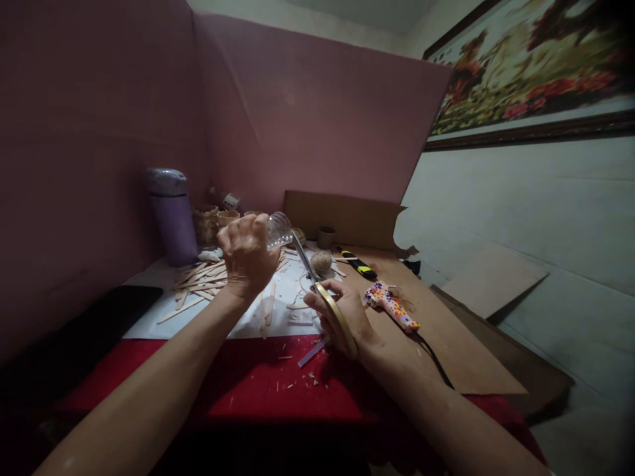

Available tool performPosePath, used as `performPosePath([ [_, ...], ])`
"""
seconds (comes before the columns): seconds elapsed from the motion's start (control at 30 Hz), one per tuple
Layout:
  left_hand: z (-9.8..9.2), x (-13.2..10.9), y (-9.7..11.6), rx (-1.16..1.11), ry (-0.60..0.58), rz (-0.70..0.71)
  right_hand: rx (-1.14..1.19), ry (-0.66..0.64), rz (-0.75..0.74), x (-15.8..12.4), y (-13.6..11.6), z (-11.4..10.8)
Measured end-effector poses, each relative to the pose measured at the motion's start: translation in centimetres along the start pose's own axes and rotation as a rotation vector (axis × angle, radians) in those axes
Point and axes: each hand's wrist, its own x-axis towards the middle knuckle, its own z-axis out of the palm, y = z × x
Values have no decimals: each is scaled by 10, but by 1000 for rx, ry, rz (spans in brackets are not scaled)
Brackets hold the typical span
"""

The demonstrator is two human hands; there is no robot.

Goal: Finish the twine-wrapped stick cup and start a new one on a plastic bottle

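My left hand (247, 254) is closed round a small clear plastic bottle (278, 229), held tilted above the white sheet (149, 317). My right hand (342, 317) grips scissors (325, 294) with yellow handles; their blades point up toward the bottle's end. A heap of wooden craft sticks (203, 281) lies on the sheet under and left of my left hand. Small cut bits lie on the red cloth (248, 383) near my right hand.
A purple flask (172, 215) stands at the back left beside small woven cups (213, 221). A patterned glue gun (391, 305) with a black cord lies on brown cardboard (446, 344) at the right. A twine ball (321, 262), a tape roll (326, 237) and a yellow-black cutter (358, 263) lie behind.
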Motion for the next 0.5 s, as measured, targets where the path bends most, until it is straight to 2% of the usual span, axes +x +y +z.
performPosePath([
  [0.23,3,-2,-8,34,-36,-12,246,-149,309,5,-7,-2],
  [0.3,3,-2,-11,28,-37,-31,276,-156,358,10,-5,-4],
  [0.33,3,-2,-12,14,-30,-44,261,-141,327,12,-3,-5],
  [0.43,4,-1,-14,-96,-7,-66,101,-67,113,19,4,-11],
  [0.5,6,0,-14,-214,-7,-81,15,-38,45,25,6,-19],
])
